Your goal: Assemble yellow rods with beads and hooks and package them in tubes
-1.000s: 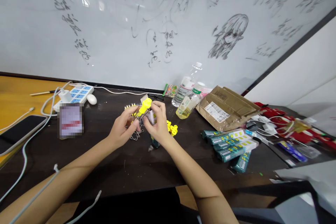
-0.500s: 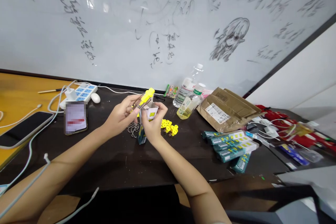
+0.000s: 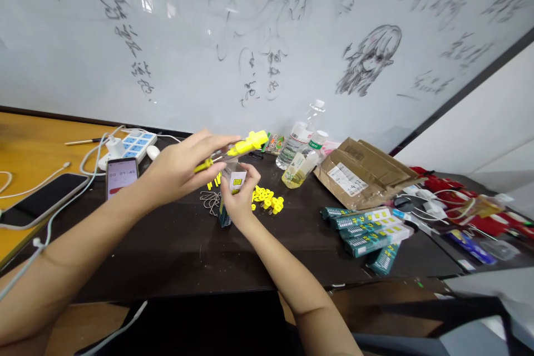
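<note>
My left hand (image 3: 177,167) is closed on a slim yellow-ended piece (image 3: 249,143) with a thin shiny middle, held nearly level above the box; its exact kind is unclear. My right hand (image 3: 242,203) grips a small teal and white cardboard box (image 3: 237,178) that stands upright with its top end open. Bent metal wires (image 3: 209,201) lie to the left of the box. Short yellow plastic pieces (image 3: 214,181) lie behind these wires, partly beneath my left hand. More yellow plastic pieces (image 3: 267,199) are heaped right of my right hand.
Several teal boxes (image 3: 367,233) lie at the right, in front of a brown parcel (image 3: 354,175). Two bottles (image 3: 299,169) stand near the whiteboard (image 3: 175,78). At the left are a phone with a timer (image 3: 122,172), a power strip (image 3: 136,144) and cables.
My left hand has moved nearer and turned, bringing the yellow-ended piece from a steep tilt to nearly level, farther right. My right hand keeps the box in about the same place.
</note>
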The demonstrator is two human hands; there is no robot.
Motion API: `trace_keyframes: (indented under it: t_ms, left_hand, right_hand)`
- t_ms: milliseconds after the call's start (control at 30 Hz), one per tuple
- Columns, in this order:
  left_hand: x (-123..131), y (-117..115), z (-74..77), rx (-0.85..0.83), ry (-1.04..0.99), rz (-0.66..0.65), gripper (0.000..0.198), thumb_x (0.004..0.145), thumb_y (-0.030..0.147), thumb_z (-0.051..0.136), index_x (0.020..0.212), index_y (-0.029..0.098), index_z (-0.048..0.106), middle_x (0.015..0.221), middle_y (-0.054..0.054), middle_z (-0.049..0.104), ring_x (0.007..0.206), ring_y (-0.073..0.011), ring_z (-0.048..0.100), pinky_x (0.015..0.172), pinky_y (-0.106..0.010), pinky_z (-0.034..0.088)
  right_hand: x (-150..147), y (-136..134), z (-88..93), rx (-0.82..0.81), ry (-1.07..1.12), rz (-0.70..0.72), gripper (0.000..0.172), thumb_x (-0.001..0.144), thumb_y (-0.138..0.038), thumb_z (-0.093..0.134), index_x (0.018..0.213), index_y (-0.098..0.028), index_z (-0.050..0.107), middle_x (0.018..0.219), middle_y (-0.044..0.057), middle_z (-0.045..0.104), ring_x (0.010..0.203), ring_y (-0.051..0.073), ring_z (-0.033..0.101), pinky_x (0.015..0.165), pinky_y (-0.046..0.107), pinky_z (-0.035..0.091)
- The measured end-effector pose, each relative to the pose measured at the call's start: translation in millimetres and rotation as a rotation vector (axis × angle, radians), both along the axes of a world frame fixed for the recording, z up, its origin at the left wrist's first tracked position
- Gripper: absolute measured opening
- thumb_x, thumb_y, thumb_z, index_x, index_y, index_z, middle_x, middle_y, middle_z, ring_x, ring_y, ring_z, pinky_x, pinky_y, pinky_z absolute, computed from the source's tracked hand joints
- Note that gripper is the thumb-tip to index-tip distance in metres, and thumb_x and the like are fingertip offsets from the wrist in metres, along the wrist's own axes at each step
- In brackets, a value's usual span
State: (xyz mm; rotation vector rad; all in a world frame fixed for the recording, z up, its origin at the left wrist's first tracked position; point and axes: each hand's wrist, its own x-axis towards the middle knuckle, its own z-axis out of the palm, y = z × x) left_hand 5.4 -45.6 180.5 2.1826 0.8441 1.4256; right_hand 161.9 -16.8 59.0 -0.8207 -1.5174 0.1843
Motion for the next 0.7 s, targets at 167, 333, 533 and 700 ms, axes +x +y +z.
trace_keyframes:
  t_ms: [167, 333, 533, 700]
  left_hand:
    - [-10, 21, -2.6, -0.125, -0.096, -0.058, 0.023, 0.077, 0.019, 0.061, 0.099, 0.021, 0.065, 0.084, -0.004, 0.061, 0.082, -0.0211, 0.066, 0.060, -0.024, 0.050]
    - [-34, 26, -12.8, -0.158, -0.101, -0.079, 0.022, 0.074, 0.023, 0.065, 0.095, 0.027, 0.064, 0.081, -0.002, 0.065, 0.083, -0.0229, 0.066, 0.062, -0.028, 0.051]
    - [-63, 25, -0.2, -0.083, 0.006, 0.007, 0.017, 0.080, 0.030, 0.060, 0.094, 0.022, 0.066, 0.079, -0.002, 0.065, 0.077, -0.0206, 0.066, 0.062, -0.027, 0.051]
    - [-72, 19, 12.1, 0.081, 0.078, 0.236, 0.037, 0.094, 0.034, 0.034, 0.109, 0.013, 0.061, 0.074, 0.002, 0.062, 0.085, -0.0178, 0.064, 0.074, -0.037, 0.051]
  right_hand:
    - [-3, -2, -2.1, -0.009, 0.004, 0.055, 0.051, 0.085, -0.033, 0.053, 0.122, -0.023, 0.021, 0.112, 0.012, 0.046, 0.104, 0.022, 0.054, 0.084, 0.037, 0.048]
    - [1, -2, -4.6, -0.077, 0.016, 0.103, 0.054, 0.084, -0.032, 0.055, 0.125, -0.022, 0.020, 0.109, 0.011, 0.048, 0.088, 0.019, 0.058, 0.073, 0.032, 0.050]
    - [0, -4, -6.8, -0.028, -0.047, 0.091, 0.056, 0.086, -0.032, 0.053, 0.130, -0.024, 0.020, 0.123, 0.014, 0.044, 0.100, 0.020, 0.058, 0.080, 0.035, 0.052]
    - [-4, -9, -8.5, 0.067, -0.165, 0.049, 0.059, 0.087, -0.032, 0.053, 0.134, -0.026, 0.018, 0.127, 0.013, 0.044, 0.118, 0.023, 0.050, 0.096, 0.042, 0.046]
